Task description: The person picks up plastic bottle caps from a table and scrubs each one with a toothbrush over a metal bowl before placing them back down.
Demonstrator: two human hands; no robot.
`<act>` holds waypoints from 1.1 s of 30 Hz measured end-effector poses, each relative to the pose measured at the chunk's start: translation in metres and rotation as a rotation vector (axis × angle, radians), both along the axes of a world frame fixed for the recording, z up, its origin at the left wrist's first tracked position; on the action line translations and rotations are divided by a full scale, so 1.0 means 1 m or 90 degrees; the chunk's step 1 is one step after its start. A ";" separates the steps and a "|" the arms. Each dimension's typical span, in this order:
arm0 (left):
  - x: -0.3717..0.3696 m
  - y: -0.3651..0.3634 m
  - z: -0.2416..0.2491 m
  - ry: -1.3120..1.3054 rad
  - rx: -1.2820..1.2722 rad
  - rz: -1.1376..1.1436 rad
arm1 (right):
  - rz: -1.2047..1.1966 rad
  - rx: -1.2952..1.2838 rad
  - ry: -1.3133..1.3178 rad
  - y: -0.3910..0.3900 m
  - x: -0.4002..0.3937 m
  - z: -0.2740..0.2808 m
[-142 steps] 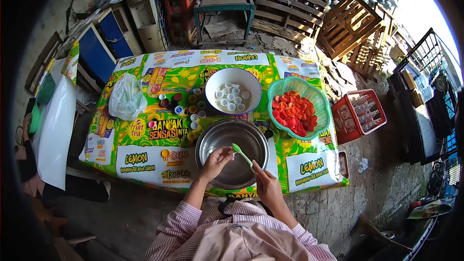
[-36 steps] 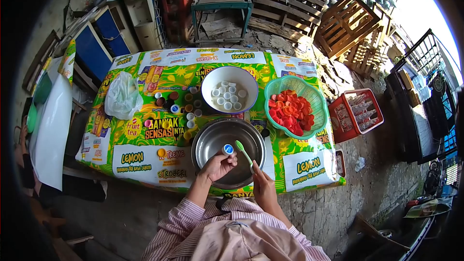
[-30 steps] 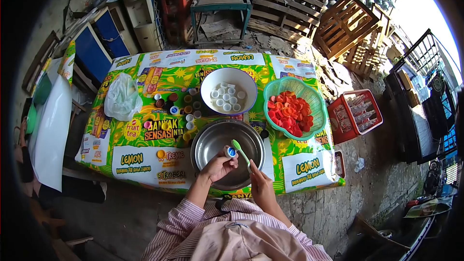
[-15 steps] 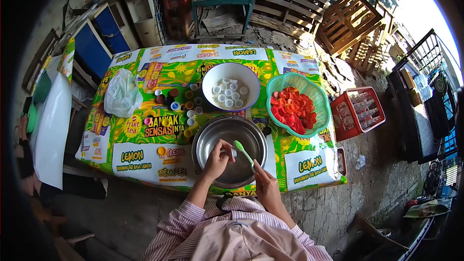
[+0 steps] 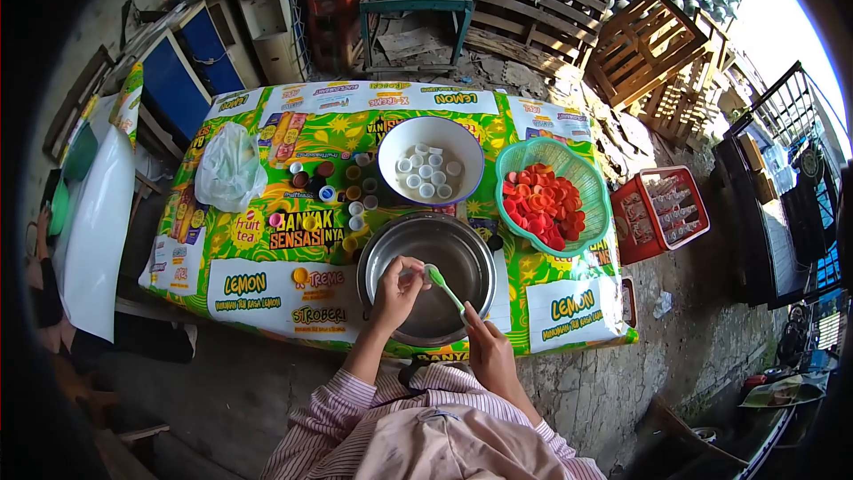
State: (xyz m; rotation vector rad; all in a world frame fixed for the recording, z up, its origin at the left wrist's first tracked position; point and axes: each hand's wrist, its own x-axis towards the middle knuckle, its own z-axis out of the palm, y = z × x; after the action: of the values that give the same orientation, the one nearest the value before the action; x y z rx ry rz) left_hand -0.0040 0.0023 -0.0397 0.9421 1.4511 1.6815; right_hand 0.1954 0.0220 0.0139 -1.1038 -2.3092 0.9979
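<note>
A small bottle cap (image 5: 416,272) is pinched in the fingers of the left hand (image 5: 396,292) above the steel basin (image 5: 427,277); most of it is covered by the fingertips, so its colour and which way it faces cannot be made out. A green toothbrush (image 5: 444,288) is gripped by the closed right hand (image 5: 488,351), its head brought up against the cap, though actual contact is too small to be judged. Both hands are held over the basin, whose contents cannot be told from the glare. Beyond it, white caps are seen in a white bowl (image 5: 431,136) and red caps in a green basket (image 5: 593,188). Loose caps (image 5: 342,191) of mixed colours are scattered on the printed surface (image 5: 267,280), beside a knotted plastic bag (image 5: 229,178) whose contents are hidden.
</note>
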 end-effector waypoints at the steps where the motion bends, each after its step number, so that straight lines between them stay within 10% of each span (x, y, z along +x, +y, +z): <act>1: 0.002 0.000 0.002 -0.088 0.050 -0.003 | -0.005 0.002 0.022 -0.001 0.000 -0.003; 10: -0.005 -0.008 0.016 0.226 -0.027 -0.057 | -0.027 -0.022 0.044 -0.004 -0.003 -0.004; 13: -0.006 -0.009 0.000 -0.091 0.033 -0.100 | -0.005 -0.141 0.098 -0.004 0.000 -0.009; 25: 0.002 -0.011 0.014 -0.229 -0.018 -0.120 | -0.007 0.010 0.032 0.009 0.002 0.007; 29: 0.000 -0.012 0.021 -0.109 -0.079 -0.098 | -0.082 0.100 -0.063 0.003 0.002 0.012; 31: -0.001 -0.015 0.039 0.373 -0.094 -0.016 | -0.066 0.122 -0.142 0.004 0.010 0.011; 33: -0.001 -0.013 0.045 0.409 -0.111 -0.032 | -0.057 0.105 -0.122 0.002 0.012 0.013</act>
State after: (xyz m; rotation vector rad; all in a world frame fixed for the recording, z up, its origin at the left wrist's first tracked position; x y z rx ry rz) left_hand -0.0046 -0.0108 0.0048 1.4856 1.9206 1.2350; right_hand 0.2078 0.0236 0.0274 -1.2693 -2.4165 0.6806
